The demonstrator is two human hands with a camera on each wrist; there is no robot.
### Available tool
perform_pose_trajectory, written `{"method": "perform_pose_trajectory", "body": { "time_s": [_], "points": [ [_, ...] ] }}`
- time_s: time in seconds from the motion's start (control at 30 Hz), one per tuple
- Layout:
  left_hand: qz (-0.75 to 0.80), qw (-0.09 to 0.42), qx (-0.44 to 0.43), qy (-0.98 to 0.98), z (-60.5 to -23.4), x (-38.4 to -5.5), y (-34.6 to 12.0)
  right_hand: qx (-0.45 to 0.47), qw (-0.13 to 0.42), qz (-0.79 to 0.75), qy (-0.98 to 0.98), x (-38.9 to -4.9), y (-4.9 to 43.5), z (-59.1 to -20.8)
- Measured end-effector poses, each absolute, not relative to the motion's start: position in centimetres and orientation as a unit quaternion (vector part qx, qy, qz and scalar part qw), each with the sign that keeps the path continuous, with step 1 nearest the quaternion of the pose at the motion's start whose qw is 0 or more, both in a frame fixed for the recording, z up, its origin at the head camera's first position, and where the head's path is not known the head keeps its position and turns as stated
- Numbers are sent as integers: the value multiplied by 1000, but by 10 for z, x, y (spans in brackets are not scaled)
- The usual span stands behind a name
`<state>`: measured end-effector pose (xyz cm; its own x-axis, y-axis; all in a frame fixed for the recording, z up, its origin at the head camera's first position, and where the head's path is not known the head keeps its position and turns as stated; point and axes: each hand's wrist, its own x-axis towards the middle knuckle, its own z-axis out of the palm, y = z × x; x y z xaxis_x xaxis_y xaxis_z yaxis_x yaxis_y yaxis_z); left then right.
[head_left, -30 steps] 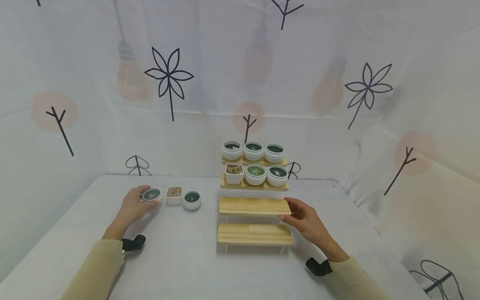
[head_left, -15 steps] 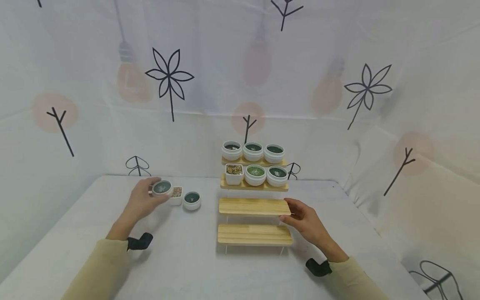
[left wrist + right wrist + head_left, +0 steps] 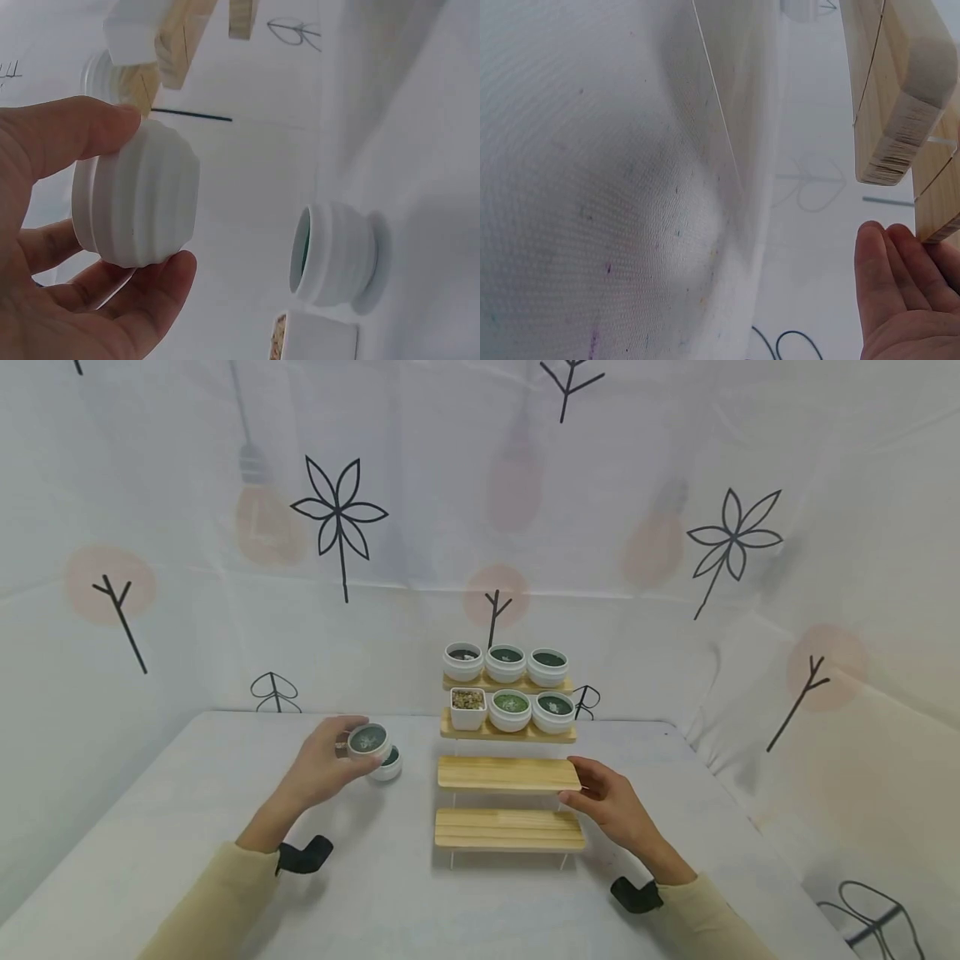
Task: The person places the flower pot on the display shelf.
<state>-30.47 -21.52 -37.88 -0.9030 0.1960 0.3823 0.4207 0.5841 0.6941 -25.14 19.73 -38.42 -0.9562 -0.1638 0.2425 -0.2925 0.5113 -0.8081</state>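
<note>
My left hand (image 3: 318, 768) grips a small white round pot (image 3: 368, 741) by its sides, thumb and fingers on opposite faces. Its inside looks dark green; in the left wrist view the ribbed pot (image 3: 142, 195) is raised off the table. Another round pot (image 3: 388, 766) stands just behind and below it, partly covered. A square pot (image 3: 319, 337) with a grainy filling shows beside that one in the left wrist view. My right hand (image 3: 611, 797) holds the right end of the third board of a tiered wooden stand (image 3: 506, 772), thumb at the front edge, fingers behind.
The upper two boards carry rows of white pots, including a square pot (image 3: 468, 708) and a round pot with lighter green (image 3: 512, 710). The lowest board (image 3: 510, 829) is bare, on thin clear legs. A printed white cloth (image 3: 420, 560) hangs behind the table.
My left hand has lifted the round pot and carried it right, past the square pot, which it now covers in the head view. My right hand stays at the stand.
</note>
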Motion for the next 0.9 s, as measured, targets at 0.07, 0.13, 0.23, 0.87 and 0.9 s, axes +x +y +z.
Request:
{"method": "perform_pose_trajectory", "body": {
  "time_s": [0.07, 0.13, 0.23, 0.87, 0.9],
  "points": [
    [-422, 135, -189, -876, -377, -301, -208, 134, 70, 476, -867, -252, 197, -384],
    [-420, 137, -202, -874, -375, -298, -201, 136, 72, 476, -866, -252, 197, -383],
    [-421, 139, -220, -869, -375, -294, -191, 137, 74, 476, -865, -251, 197, -383],
    [-427, 128, -298, -844, -370, -273, -136, 142, 74, 475, -865, -251, 196, -384],
    [-429, 128, -307, -840, -370, -273, -132, 139, 73, 475, -866, -251, 196, -384]
  ]
}}
